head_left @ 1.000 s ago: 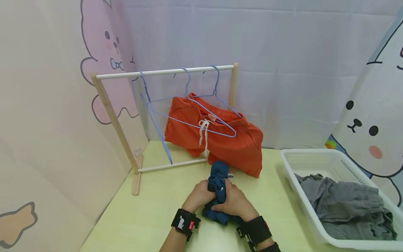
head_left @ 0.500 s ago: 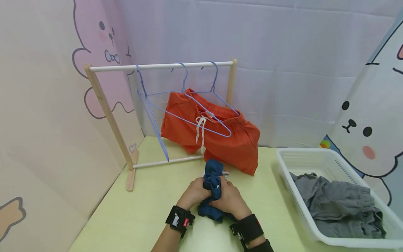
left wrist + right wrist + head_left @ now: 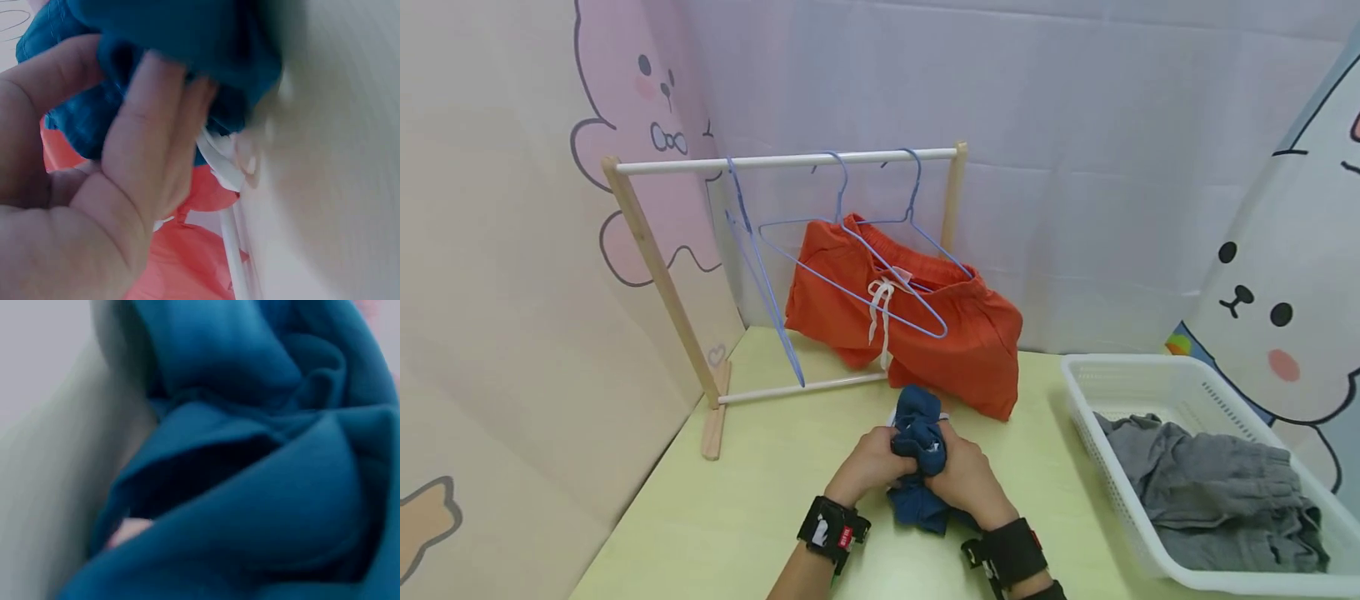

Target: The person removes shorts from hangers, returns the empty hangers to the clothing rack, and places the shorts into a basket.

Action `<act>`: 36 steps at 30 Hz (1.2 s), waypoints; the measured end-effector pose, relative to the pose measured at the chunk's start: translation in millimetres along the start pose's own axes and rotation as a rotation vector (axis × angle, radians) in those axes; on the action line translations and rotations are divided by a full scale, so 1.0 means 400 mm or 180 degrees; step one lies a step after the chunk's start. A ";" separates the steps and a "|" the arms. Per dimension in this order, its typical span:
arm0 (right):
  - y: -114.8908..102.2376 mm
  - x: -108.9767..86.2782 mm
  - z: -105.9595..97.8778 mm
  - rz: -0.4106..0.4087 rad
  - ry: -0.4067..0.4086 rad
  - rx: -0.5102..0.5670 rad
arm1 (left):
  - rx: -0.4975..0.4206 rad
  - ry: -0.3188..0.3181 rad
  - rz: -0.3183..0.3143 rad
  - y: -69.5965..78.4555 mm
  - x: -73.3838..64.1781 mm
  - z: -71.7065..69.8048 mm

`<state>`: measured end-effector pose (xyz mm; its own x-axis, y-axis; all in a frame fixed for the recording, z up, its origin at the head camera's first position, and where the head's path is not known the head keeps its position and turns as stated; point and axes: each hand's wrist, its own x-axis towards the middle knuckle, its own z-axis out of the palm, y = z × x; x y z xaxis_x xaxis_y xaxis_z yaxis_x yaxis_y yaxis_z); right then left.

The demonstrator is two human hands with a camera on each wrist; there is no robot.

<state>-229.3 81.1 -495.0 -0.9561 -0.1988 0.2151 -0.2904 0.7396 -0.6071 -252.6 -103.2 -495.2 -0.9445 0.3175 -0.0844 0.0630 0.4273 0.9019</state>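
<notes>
In the head view, a dark blue cloth (image 3: 919, 408) is bunched up between the two hands, over the pale yellow table (image 3: 775, 475). The left hand (image 3: 874, 460) grips it from its left side, the right hand (image 3: 967, 473) from its right, both with fingers curled into it. One end pokes past the hands toward the table's far edge; loose folds spread below them, between the wrists, and whether these touch the tabletop I can't tell. Beyond, near the far edge, orange shorts (image 3: 955, 333) hang at a rack (image 3: 700, 164). A white basket (image 3: 1120, 375) with a grey garment (image 3: 1217, 479) stands along the table's right side.

In the left wrist view, the left hand's fingers reach up into the cloth, their tips hidden by folds.

In the right wrist view, blurred blue folds fill most of the view; a bit of skin shows at one opening, and the right hand's grasp can't be read there.
</notes>
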 end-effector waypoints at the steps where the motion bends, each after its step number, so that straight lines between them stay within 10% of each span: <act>1: 0.005 -0.006 -0.011 0.0031 0.0052 0.0048 | -0.0083 -0.0041 0.0025 0.002 0.001 0.002; 10: 0.005 -0.052 -0.132 0.0232 0.0280 0.0431 | -0.1065 -0.0315 0.0215 0.064 -0.015 -0.005; 20: -0.010 -0.122 -0.313 0.0300 0.0812 0.0529 | -0.0934 -0.0435 0.0775 0.229 -0.028 0.033; 27: -0.004 -0.118 -0.418 0.0778 0.1201 0.0382 | -0.0734 -0.0024 0.1329 0.353 0.035 0.119; 36: 0.031 -0.076 -0.525 0.0769 0.2521 0.0069 | -0.0494 0.0126 0.1589 0.532 0.156 0.231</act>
<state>-195.9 231.5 -348.3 -0.6844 0.4819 0.5472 -0.0888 0.6898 -0.7185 -268.4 85.6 -347.6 -0.8232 0.4171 0.3852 0.4631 0.1006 0.8806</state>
